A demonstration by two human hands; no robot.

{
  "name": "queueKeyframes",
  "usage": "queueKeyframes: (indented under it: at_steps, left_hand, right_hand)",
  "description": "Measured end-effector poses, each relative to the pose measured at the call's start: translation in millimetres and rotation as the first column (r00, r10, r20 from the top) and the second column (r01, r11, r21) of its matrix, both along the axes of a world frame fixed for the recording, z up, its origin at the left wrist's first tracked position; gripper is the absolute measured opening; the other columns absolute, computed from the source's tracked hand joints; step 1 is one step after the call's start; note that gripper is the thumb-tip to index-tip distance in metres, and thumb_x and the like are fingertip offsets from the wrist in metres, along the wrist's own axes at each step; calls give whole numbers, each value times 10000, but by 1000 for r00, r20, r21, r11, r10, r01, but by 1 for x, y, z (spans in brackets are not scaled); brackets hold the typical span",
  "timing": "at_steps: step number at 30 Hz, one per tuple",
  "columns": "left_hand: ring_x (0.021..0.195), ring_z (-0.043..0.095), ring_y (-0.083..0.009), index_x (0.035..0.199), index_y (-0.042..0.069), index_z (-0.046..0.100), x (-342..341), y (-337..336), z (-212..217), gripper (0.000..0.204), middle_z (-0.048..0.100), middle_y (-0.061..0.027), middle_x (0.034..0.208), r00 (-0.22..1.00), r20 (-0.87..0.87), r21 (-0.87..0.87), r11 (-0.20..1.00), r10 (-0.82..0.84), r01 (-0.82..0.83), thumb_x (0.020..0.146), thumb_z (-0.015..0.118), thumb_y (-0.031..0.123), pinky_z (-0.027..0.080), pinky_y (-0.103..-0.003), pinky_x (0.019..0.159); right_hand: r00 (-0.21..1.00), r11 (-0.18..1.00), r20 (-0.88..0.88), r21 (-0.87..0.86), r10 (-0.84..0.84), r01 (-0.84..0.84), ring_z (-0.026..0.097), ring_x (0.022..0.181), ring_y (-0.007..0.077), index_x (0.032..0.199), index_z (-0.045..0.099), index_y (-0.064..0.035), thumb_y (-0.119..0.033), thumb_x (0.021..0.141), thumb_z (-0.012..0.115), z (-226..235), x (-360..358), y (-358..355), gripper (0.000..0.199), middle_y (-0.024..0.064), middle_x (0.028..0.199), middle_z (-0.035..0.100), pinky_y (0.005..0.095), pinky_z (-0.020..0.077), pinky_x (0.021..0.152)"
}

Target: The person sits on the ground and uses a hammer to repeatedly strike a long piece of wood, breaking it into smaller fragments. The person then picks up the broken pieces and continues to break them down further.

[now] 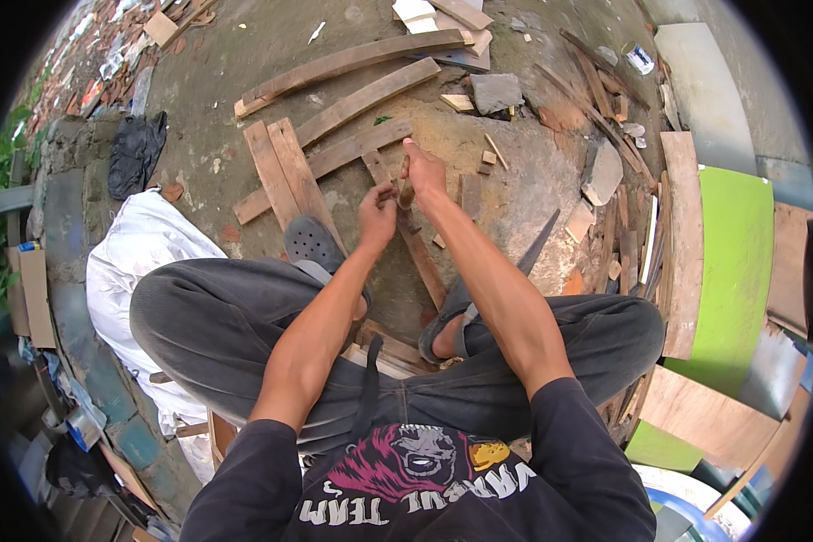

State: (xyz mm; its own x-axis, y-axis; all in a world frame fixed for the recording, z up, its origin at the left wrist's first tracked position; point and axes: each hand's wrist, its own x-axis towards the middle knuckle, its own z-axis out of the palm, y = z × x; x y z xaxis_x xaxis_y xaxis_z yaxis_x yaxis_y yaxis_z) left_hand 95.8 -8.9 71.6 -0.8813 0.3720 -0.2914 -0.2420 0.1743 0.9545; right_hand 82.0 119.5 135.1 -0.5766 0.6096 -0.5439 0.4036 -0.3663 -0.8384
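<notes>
My right hand [422,172] is closed around a brown wooden handle [406,195]; the rest of that tool is hidden. Close beside it, my left hand [378,217] has its fingertips pinched together over a narrow wooden strip [417,253]. Whatever sits between those fingertips is too small to make out. The strip runs from between my feet up to a crossing plank [357,149] just beyond my hands. Two short boards [289,167] lie side by side to the left, above my clog [312,242].
Two long planks [370,95] lie farther off. A grey stone block [495,92] and small wood offcuts [488,158] are to their right. A dark tapered blade [539,242] points up near my right knee. A white sack [144,257] lies left, a green panel [723,262] right.
</notes>
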Motion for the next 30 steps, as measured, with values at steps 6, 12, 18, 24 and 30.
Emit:
queueKeyframes:
  at_steps: [6, 12, 18, 24, 30]
  left_hand:
    - [1000, 643, -173, 1204, -42, 570, -34, -7, 11, 309, 656, -120, 1149, 990, 132, 130, 989, 49, -66, 918, 455, -16, 519, -298, 858]
    - [1015, 635, -169, 1233, -39, 569, -31, 14, 52, 319, 655, -132, 1174, 970, 212, 266, 962, -121, 62, 971, 479, 119, 515, -293, 842]
    - [989, 614, -240, 1119, 49, 629, -31, 15, 22, 356, 656, -100, 1120, 820, 548, -143, 984, 166, -104, 963, 521, 349, 475, -426, 952]
    - [896, 573, -286, 1123, 50, 522, -12, 15, -30, 492, 544, -122, 1014, 295, 956, 84, 950, 9, -302, 891, 565, 482, 517, -481, 785]
    - [998, 625, -318, 1031, 30, 542, -4, -7, -15, 462, 562, -150, 915, 156, 983, 157, 880, -96, -447, 875, 603, 460, 544, -513, 841]
  right_hand:
    - [992, 997, -107, 38, 68, -65, 471, 567, 128, 621, 575, -22, -377, 931, 616, 3, 40, -11, 473, 28, 587, 541, 309, 377, 560]
    - [975, 986, -142, 35, 168, -165, 517, 620, 110, 716, 628, -29, -335, 945, 623, -6, 68, -11, 383, 1, 640, 569, 293, 402, 600]
    - [888, 866, 171, 205, 426, -456, 599, 576, 217, 724, 676, 8, -336, 887, 648, 36, 48, -7, 382, 101, 692, 663, 353, 454, 566]
    - [132, 95, 740, 92, 659, -991, 717, 800, 295, 849, 729, -20, -250, 842, 560, 22, -7, -13, 285, 187, 888, 715, 404, 541, 726]
    - [-273, -3, 731, -347, 626, -938, 675, 1075, 256, 1123, 730, -135, -183, 809, 602, 32, -37, -33, 343, 135, 1195, 677, 408, 536, 870]
